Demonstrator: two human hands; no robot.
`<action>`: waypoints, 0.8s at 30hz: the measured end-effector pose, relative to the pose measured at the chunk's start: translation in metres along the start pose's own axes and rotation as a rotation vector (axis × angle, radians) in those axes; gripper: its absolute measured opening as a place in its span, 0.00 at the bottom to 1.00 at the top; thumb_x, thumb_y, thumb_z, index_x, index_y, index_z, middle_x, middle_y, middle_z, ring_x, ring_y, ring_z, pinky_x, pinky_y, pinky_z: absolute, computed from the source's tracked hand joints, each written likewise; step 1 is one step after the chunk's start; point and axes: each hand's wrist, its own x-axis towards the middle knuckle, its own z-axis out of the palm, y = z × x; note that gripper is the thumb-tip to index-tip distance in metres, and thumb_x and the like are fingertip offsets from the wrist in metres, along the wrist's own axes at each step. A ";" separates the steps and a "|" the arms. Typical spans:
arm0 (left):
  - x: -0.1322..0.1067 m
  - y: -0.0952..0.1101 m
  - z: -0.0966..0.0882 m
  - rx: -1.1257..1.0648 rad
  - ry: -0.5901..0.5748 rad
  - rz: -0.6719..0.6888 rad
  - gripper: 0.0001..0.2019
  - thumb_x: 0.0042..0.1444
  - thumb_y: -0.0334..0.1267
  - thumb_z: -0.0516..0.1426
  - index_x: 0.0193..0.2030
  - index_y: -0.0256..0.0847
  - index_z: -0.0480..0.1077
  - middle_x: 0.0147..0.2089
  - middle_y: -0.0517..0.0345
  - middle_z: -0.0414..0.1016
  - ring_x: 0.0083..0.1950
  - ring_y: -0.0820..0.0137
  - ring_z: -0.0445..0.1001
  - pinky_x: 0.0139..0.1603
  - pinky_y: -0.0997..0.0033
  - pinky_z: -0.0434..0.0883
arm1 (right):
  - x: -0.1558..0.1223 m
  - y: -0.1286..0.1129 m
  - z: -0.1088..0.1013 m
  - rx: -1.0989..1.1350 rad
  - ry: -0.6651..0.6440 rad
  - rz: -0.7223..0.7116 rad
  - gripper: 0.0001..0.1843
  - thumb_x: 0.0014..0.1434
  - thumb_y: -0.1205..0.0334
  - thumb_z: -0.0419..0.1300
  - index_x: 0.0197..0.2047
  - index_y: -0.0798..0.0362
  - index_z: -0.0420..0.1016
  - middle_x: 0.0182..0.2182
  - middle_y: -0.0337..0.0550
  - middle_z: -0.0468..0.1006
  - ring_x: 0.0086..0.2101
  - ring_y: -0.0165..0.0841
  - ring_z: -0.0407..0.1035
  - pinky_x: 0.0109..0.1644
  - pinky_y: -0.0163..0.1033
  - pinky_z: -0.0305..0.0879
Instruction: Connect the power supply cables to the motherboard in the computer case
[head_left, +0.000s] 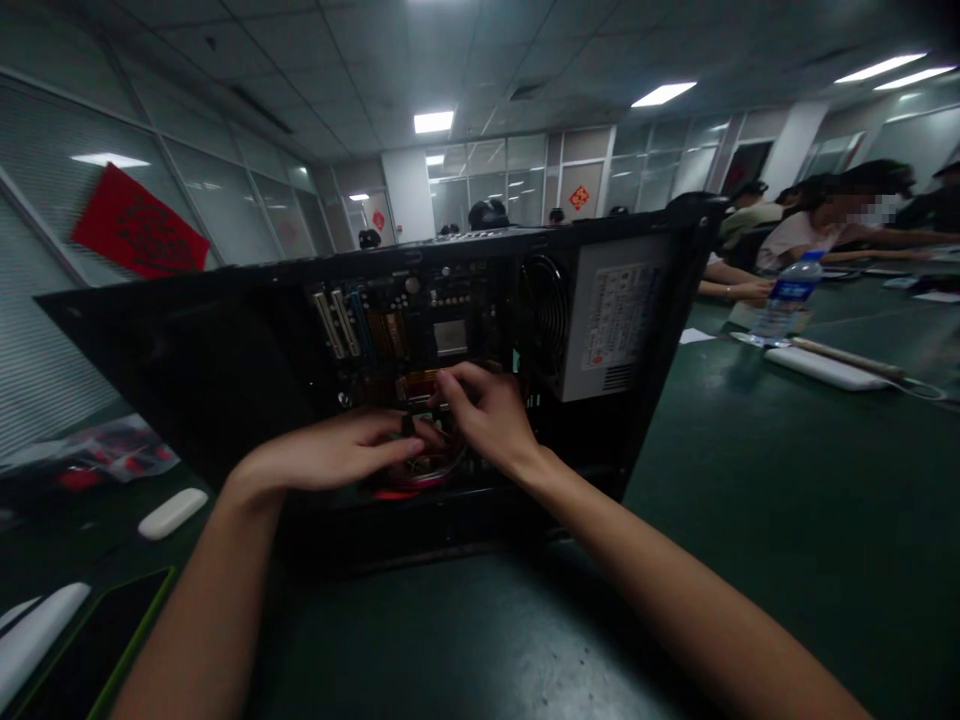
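An open black computer case (225,350) lies on its side on the dark green table (750,500), its motherboard (420,330) facing me. Both my hands reach inside it. My left hand (337,450) lies low in the case with fingers stretched toward a small dark part by a red cable (397,492). My right hand (484,405) has its fingers curled and pinched on something at the motherboard's lower edge; I cannot make out what. A grey power supply (615,320) and a fan (544,315) sit to the right of my hands.
A water bottle (784,298) and a long white object (821,368) lie at the right. Other people (802,235) sit at the far right end. White objects (172,512) and a dark tablet (97,650) lie at the left. A glass wall carries a red paper (139,225).
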 end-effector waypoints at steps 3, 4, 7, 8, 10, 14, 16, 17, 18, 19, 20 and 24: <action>-0.004 0.007 -0.003 -0.117 0.046 -0.026 0.21 0.67 0.53 0.52 0.53 0.41 0.74 0.42 0.56 0.81 0.38 0.70 0.78 0.41 0.73 0.76 | 0.000 0.001 0.001 -0.004 -0.021 0.017 0.17 0.70 0.50 0.54 0.38 0.51 0.78 0.29 0.39 0.82 0.31 0.32 0.77 0.36 0.36 0.67; -0.005 0.011 -0.004 -0.159 0.057 -0.014 0.20 0.66 0.53 0.53 0.52 0.40 0.74 0.40 0.56 0.81 0.36 0.70 0.77 0.38 0.73 0.76 | 0.000 0.002 0.002 -0.006 -0.026 0.009 0.17 0.70 0.50 0.54 0.38 0.52 0.78 0.29 0.40 0.82 0.32 0.32 0.77 0.37 0.36 0.67; -0.006 0.025 -0.003 -0.256 0.065 0.044 0.18 0.64 0.52 0.56 0.47 0.38 0.74 0.34 0.56 0.80 0.34 0.69 0.78 0.38 0.72 0.77 | 0.001 0.003 0.002 -0.004 -0.041 -0.014 0.16 0.69 0.52 0.54 0.39 0.52 0.79 0.33 0.41 0.83 0.35 0.32 0.77 0.40 0.36 0.67; -0.006 0.029 -0.002 -0.280 0.080 0.062 0.18 0.64 0.52 0.57 0.45 0.37 0.75 0.32 0.56 0.80 0.33 0.69 0.79 0.37 0.72 0.77 | 0.002 0.003 0.002 0.009 -0.052 -0.010 0.16 0.70 0.52 0.54 0.40 0.52 0.78 0.34 0.41 0.83 0.36 0.33 0.77 0.41 0.36 0.67; -0.006 0.036 -0.001 -0.315 0.150 0.085 0.18 0.62 0.52 0.58 0.42 0.36 0.76 0.29 0.56 0.79 0.31 0.70 0.78 0.35 0.72 0.77 | 0.003 0.002 0.002 0.032 -0.082 0.006 0.17 0.71 0.52 0.53 0.42 0.53 0.78 0.36 0.42 0.83 0.38 0.33 0.77 0.43 0.36 0.68; -0.007 0.045 0.002 -0.350 0.374 0.113 0.20 0.57 0.54 0.63 0.41 0.36 0.79 0.33 0.52 0.81 0.30 0.69 0.78 0.31 0.72 0.77 | 0.003 -0.015 -0.008 -0.181 -0.265 0.020 0.15 0.71 0.55 0.53 0.44 0.53 0.79 0.36 0.45 0.84 0.35 0.34 0.77 0.38 0.36 0.66; -0.010 0.049 0.002 -0.367 0.461 0.120 0.22 0.56 0.55 0.64 0.43 0.35 0.80 0.33 0.51 0.81 0.31 0.67 0.79 0.31 0.71 0.77 | 0.001 -0.034 -0.020 -0.382 -0.359 0.014 0.12 0.68 0.57 0.57 0.39 0.52 0.80 0.33 0.46 0.83 0.30 0.35 0.75 0.33 0.36 0.64; -0.011 0.050 0.003 -0.380 0.493 0.128 0.23 0.56 0.56 0.64 0.44 0.35 0.80 0.32 0.52 0.81 0.31 0.66 0.79 0.32 0.71 0.78 | 0.000 -0.045 -0.028 -0.462 -0.375 0.006 0.11 0.67 0.58 0.59 0.38 0.52 0.80 0.31 0.47 0.83 0.28 0.34 0.75 0.32 0.36 0.64; -0.013 0.052 0.003 -0.392 0.517 0.133 0.23 0.56 0.56 0.64 0.45 0.35 0.80 0.32 0.52 0.81 0.31 0.66 0.79 0.32 0.70 0.78 | -0.002 -0.057 -0.037 -0.518 -0.370 -0.005 0.10 0.66 0.59 0.59 0.37 0.52 0.80 0.31 0.47 0.82 0.27 0.34 0.74 0.32 0.36 0.64; -0.014 0.053 0.004 -0.402 0.534 0.137 0.24 0.55 0.56 0.65 0.46 0.35 0.80 0.33 0.51 0.81 0.31 0.65 0.79 0.32 0.70 0.78 | -0.003 -0.068 -0.047 -0.539 -0.369 -0.011 0.10 0.66 0.60 0.59 0.37 0.52 0.81 0.30 0.46 0.82 0.27 0.34 0.74 0.32 0.36 0.65; -0.015 0.054 0.004 -0.409 0.545 0.138 0.24 0.55 0.56 0.65 0.47 0.35 0.80 0.34 0.51 0.82 0.32 0.65 0.80 0.32 0.70 0.79 | -0.005 -0.079 -0.056 -0.519 -0.367 -0.023 0.10 0.67 0.62 0.58 0.38 0.52 0.81 0.30 0.45 0.82 0.27 0.34 0.74 0.33 0.36 0.66; -0.015 0.060 0.009 -0.406 0.592 0.124 0.25 0.55 0.56 0.64 0.49 0.36 0.79 0.37 0.51 0.83 0.32 0.66 0.80 0.31 0.72 0.79 | -0.008 -0.110 -0.086 -0.159 -0.321 -0.099 0.10 0.67 0.62 0.59 0.47 0.47 0.81 0.38 0.41 0.83 0.37 0.35 0.77 0.39 0.37 0.73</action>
